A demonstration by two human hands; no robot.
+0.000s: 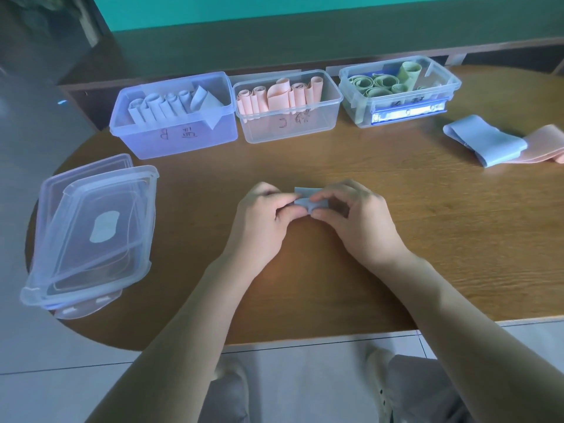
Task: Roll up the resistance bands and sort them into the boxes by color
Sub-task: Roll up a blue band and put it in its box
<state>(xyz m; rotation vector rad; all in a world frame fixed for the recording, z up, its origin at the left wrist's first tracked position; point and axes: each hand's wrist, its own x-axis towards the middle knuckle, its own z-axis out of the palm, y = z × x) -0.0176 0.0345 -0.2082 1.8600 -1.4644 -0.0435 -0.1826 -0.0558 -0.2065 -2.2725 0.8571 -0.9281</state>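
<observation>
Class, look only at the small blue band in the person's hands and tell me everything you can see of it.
The blue band is a thin, matte, pale blue strip that looks like soft rubber. It is bunched into a small roll, mostly hidden by fingers, with one flat end showing behind. The left hand and right hand pinch it from either side, over the middle of the wooden table, in front of the boxes.
</observation>
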